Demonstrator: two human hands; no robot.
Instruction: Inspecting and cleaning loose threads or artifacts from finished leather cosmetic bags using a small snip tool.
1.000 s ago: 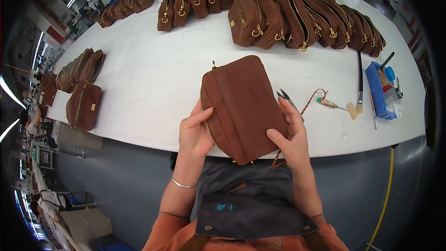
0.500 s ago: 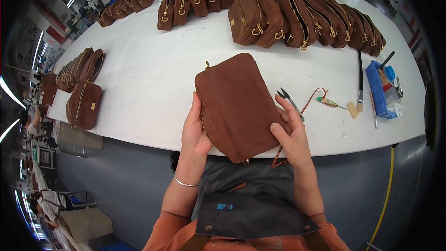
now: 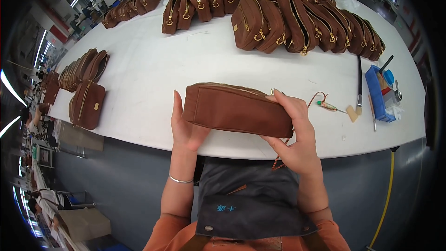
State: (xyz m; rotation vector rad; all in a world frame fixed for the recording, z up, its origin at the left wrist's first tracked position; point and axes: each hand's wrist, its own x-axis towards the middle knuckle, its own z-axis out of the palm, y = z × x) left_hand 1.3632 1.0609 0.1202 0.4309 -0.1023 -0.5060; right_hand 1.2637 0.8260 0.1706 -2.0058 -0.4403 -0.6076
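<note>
Both hands held a brown rectangular fabric pouch [image 3: 238, 110] edge-on just above the near edge of the white worktop [image 3: 153, 72], probably so its narrow side could be looked over. The left hand [image 3: 185, 128] cupped one end, fingers closed around it; the right hand [image 3: 292, 132] gripped the other, fingers curled over the top. The pouch looked smooth, boxy and evenly coloured, with a lighter seam along its upper edge.
</note>
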